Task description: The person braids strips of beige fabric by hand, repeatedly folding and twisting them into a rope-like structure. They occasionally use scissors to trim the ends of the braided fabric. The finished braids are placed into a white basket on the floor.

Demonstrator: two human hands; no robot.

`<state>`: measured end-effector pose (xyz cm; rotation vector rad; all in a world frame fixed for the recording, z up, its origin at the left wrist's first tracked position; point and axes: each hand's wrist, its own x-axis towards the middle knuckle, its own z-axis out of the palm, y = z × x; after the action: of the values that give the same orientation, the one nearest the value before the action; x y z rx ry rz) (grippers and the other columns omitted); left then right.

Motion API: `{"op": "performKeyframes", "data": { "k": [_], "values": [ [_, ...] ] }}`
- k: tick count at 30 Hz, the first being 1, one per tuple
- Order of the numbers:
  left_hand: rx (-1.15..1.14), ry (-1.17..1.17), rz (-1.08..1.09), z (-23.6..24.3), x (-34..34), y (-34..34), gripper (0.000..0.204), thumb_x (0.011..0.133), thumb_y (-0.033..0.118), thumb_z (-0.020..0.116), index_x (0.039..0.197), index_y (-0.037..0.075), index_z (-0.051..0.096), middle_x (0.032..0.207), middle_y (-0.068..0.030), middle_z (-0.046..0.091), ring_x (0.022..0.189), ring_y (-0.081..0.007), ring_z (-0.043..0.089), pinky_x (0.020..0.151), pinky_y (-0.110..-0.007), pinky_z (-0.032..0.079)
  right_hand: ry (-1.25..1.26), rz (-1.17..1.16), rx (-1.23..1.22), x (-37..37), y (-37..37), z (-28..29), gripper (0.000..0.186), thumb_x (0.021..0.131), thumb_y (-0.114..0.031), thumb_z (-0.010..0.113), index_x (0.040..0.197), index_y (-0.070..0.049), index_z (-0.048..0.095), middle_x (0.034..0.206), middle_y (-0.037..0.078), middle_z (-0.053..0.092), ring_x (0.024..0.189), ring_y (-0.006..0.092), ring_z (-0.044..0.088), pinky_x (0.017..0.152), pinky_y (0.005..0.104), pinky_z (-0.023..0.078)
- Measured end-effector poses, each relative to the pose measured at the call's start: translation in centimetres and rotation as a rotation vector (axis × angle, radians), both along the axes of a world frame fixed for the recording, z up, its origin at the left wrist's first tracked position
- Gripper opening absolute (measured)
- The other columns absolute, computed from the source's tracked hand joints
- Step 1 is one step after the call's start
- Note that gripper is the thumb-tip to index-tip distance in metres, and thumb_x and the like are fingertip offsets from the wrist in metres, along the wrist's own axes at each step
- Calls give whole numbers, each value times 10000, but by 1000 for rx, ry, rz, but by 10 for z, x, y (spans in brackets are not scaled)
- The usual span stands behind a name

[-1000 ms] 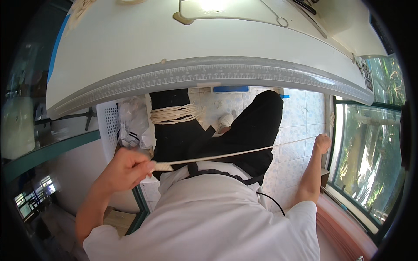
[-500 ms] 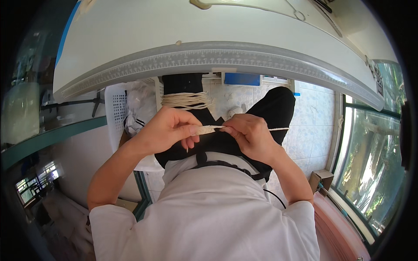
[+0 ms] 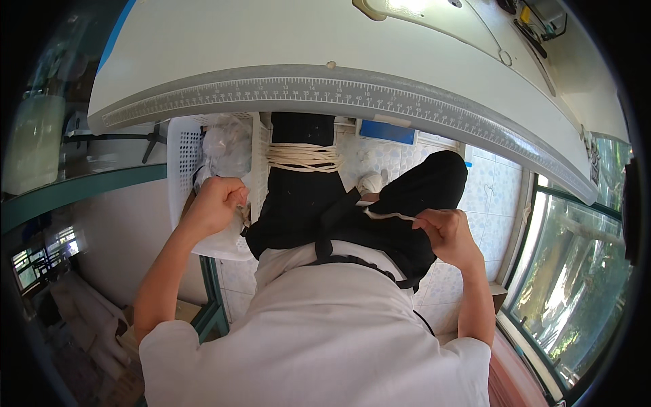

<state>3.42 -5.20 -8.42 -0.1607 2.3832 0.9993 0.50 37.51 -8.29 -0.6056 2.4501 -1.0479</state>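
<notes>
Surroundings: pale tiled floor [image 3: 488,197] below, tall window [image 3: 576,285] on the person's right side, white worktop [image 3: 285,47] with a ruled front edge arching across the top of the view
Landmark: black-trousered thigh [image 3: 298,197], seen just under the worktop edge
Cord coil: cream cord coil [image 3: 303,157] wound several turns around that thigh, close under the worktop edge
Loose cord: short cream strand [image 3: 390,216] lies on the black cloth to the right of the thigh, running into the right hand
Right hand: right hand [image 3: 447,234] is to the right of the thigh, fingers curled shut, pinching the end of the strand
Left hand: left hand [image 3: 215,203] is just left of the thigh, fingers closed in a fist; a bit of pale material shows at its edge, but what it grips cannot be told
Basket: white perforated basket [image 3: 182,146] stands left of the thigh, the left hand over its rim, clear plastic bag [image 3: 227,144] inside it
</notes>
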Motion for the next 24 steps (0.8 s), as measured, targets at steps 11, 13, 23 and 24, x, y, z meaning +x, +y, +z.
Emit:
{"op": "performKeyframes", "data": {
  "k": [11,13,23,24],
  "values": [
    [661,348,-201,34,-21,116,72,852,-36,612,901,-28,665,784,-87,626,697,-192,601,627,-287,466,-1,232,-95,-26,-48,86,45,786,7,614,765,-13,649,652,103,637,551,276,597,500,341,448],
    [504,323,-153,41,-15,77,78,843,-58,598,868,-27,666,768,-83,619,690,-197,582,628,-280,455,-85,183,-102,-25,-40,84,59,806,18,610,784,-5,660,660,107,642,545,261,593,498,332,443],
    [-493,575,554,-60,21,-189,151,875,118,658,873,-32,675,717,-205,645,601,-266,563,606,-350,449,65,60,-127,-52,-72,18,113,878,-49,620,891,44,683,814,190,669,697,316,649,650,347,502],
    [-572,522,616,-74,23,-208,179,868,134,666,878,-45,674,742,-214,655,646,-303,599,639,-374,466,40,70,-135,-55,-84,13,127,876,-57,621,948,29,682,866,192,666,764,347,643,693,368,507]
  ]
}}
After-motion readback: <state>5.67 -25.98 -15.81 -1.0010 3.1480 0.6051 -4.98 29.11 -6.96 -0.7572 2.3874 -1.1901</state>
